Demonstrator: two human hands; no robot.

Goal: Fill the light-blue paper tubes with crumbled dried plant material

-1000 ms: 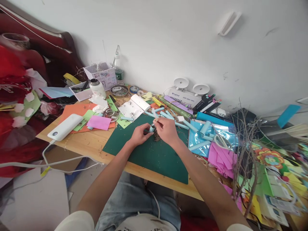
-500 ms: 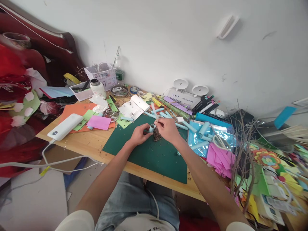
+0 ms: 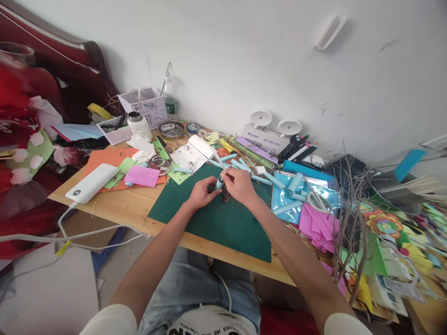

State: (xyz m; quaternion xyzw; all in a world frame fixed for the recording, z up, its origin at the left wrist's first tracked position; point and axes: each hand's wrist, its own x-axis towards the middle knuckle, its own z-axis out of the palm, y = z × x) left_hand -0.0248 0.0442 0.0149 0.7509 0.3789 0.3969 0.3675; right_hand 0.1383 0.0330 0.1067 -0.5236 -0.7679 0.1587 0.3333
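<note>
My left hand [image 3: 202,193] is closed round a short light blue paper tube [image 3: 219,184], held upright over the dark green cutting mat [image 3: 223,232]. Just above the tube's open top, my right hand [image 3: 239,184] pinches a pale whitish stick [image 3: 218,156], its upper end slanting up to the left. The stick's lower end is hidden by the fingers. Beneath the hands lies a small heap of dark brown crumbly bits [image 3: 227,196], partly covered by the right hand. Several more light blue paper tubes [image 3: 240,164] lie beyond the right hand.
Scissors [image 3: 318,202] and blue tubes rest on a shiny blue packet [image 3: 279,204] to the right, beside pink paper [image 3: 317,228] and dry twigs [image 3: 356,223]. Leftward are a white power bank [image 3: 92,183], a white bottle [image 3: 138,125] and a pink sheet [image 3: 142,176].
My right hand has come slightly left and down, bringing the whitish stick closer over the tube. The left hand still holds the tube. The view has shifted a little.
</note>
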